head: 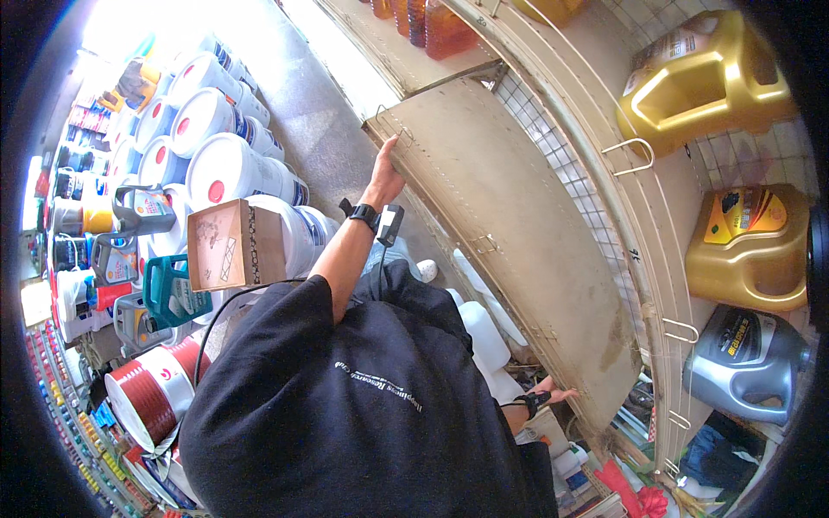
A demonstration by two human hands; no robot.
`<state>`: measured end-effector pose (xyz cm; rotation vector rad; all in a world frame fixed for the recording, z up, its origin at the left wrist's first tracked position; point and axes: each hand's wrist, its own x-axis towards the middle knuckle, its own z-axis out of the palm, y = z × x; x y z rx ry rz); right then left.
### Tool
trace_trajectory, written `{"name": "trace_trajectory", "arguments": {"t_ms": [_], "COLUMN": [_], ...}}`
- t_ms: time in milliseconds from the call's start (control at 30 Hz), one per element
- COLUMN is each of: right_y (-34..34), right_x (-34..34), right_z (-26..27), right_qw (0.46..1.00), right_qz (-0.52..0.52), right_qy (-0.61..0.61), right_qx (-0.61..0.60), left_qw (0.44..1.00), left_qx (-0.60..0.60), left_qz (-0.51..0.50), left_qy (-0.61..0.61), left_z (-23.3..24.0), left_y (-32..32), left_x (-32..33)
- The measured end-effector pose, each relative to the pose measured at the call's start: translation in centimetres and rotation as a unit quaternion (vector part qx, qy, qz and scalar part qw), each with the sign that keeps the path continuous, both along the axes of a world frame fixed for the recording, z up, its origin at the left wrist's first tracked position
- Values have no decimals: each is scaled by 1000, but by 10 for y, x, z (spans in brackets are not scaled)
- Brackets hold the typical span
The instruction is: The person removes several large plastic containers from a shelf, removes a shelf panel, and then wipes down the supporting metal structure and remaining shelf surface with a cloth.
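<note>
A beige metal shelf panel (511, 188) with wire hooks along its front lip lies tilted in front of me. At its far-left end, my left hand (387, 173) grips the lip, thumb up along the edge. My right hand (549, 390) holds the same lip near the other end, its fingers partly hidden by the panel. Brown stains mark the panel's surface close to my right hand. Behind it stands a wire grid back (550, 158) of the shelving rack.
An upper shelf (625, 213) carries gold oil jugs (745, 249) and a silver-grey jug (741, 366). White buckets (217, 175), an open cardboard box (217, 249) and a teal jug (171, 291) crowd my left. White plastic containers (482, 333) and red gloves (631, 492) sit low by the rack.
</note>
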<state>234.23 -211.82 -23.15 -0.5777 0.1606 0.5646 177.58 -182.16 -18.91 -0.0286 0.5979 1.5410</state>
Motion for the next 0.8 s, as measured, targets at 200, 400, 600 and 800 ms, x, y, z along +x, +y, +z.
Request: {"name": "trace_trajectory", "arguments": {"t_ms": [200, 400, 600, 800], "right_y": [-3, -8, 0, -4], "right_x": [-9, -56, -106, -160], "right_z": [13, 38, 82, 95], "right_qw": [997, 989, 983, 965], "right_qz": [-16, -9, 59, 130], "right_qy": [58, 54, -3, 35], "right_qx": [55, 141, 174, 223], "left_qw": [997, 994, 979, 945], "left_qx": [-15, 51, 77, 146], "left_qz": [29, 72, 173, 253], "left_qy": [69, 59, 77, 147], "left_z": [35, 72, 128, 170], "left_y": [1, -14, -64, -126], "left_x": [-18, -58, -111, -190]}}
